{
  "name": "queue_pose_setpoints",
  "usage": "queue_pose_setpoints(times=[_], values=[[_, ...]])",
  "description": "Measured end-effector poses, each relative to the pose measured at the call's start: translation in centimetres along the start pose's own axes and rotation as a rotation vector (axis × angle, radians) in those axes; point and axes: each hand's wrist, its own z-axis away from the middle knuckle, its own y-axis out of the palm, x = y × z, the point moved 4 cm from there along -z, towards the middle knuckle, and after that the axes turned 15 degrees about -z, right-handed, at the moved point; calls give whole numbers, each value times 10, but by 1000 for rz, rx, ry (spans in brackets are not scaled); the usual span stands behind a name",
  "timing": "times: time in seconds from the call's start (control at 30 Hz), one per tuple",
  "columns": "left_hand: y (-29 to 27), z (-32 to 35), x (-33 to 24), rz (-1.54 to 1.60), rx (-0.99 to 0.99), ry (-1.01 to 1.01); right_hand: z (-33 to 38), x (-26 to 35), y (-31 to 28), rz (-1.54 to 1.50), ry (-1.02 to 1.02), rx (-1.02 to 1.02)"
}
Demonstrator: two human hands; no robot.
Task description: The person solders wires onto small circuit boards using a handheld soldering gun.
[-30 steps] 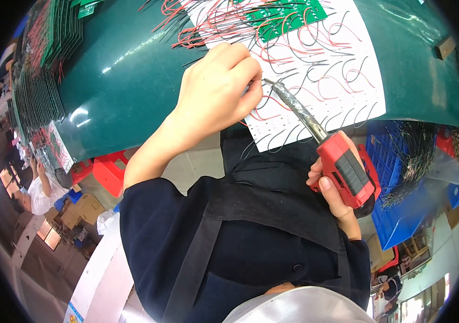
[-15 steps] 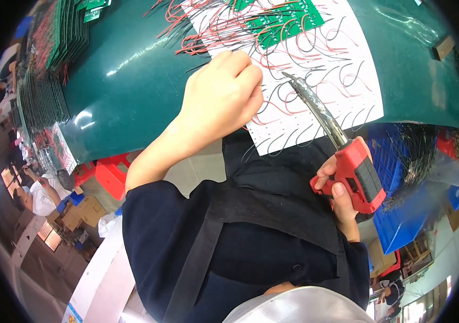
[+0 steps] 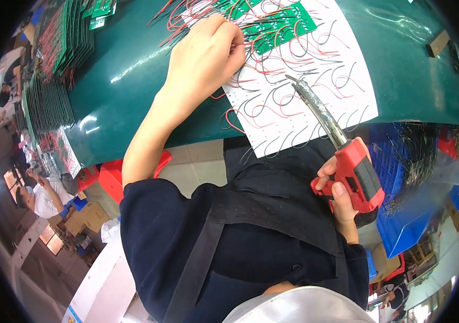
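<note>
My left hand [image 3: 200,62] is closed in a pinch beside the left edge of the green circuit boards [image 3: 286,32], with a thin wire at its fingertips. Red and black wires [image 3: 264,24] run from the boards out to the left, partly under this hand. Below the boards, more short red and black wires lie in rows on a white sheet [image 3: 272,142]. My right hand [image 3: 339,196] grips a red and black soldering gun [image 3: 364,177] low at the right. Its long metal barrel [image 3: 321,113] points up and left, the tip over the sheet just below the boards.
A green tabletop [image 3: 132,102] carries stacked wired circuit boards [image 3: 68,43] at the far left. A small brown block [image 3: 437,44] sits at the right. Blue crates [image 3: 404,226] stand right of me, a red stool [image 3: 112,177] at the left. A person in white [image 3: 49,199] is farther off left.
My left hand has moved up and slightly left, toward the boards' wires. The sheet and boards have shifted a little left. My right hand and the soldering gun have hardly moved.
</note>
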Motion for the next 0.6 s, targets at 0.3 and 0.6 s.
queue_pose_setpoints(times=[0.3,0.6], values=[[-29,11,12,225,155,-75,0,2,-2,-16,-7,-26],[-35,20,23,611,410,-215,-1,2,1,3,-18,-8]])
